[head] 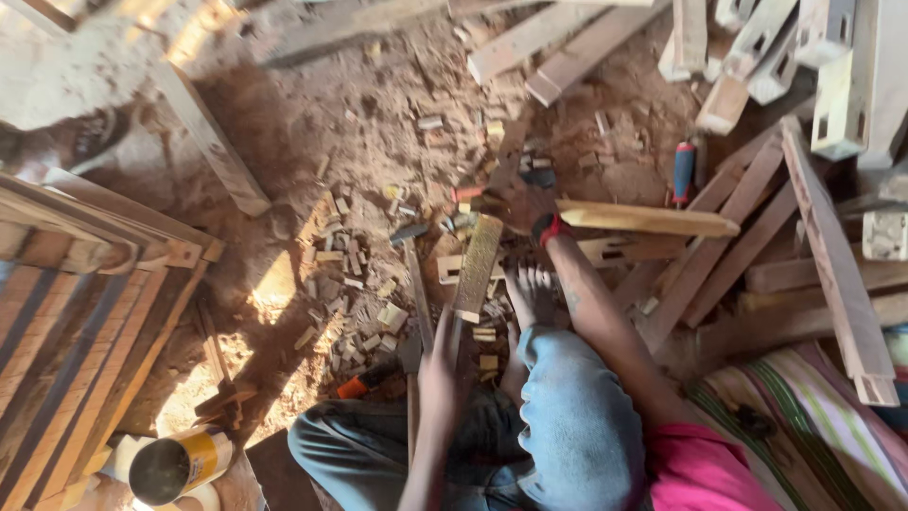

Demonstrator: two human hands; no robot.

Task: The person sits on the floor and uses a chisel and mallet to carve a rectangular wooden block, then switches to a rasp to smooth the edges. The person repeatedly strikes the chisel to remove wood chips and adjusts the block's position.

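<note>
Down on the dusty floor, the person's left hand (441, 371) was wrapped around the lower end of a long flat rasp (476, 268), fingers clamped on it, and the tool's rough face ran up and away from that hand. The right hand (532, 206) reached far out past the rasp's tip and gripped the near end of a pale wooden slat (648, 220), which stretched off to that hand's right; a red band sat at its wrist. A bare foot (530, 293) rested between the two hands, just beside the rasp. Small offcut blocks (355, 303) lay scattered to the left of the left hand. A red-and-blue handled screwdriver (682, 174) lay just beyond the slat. A yellow can (180, 464) lay well off to the left hand's left, near a slatted wooden frame (76, 350).
</note>
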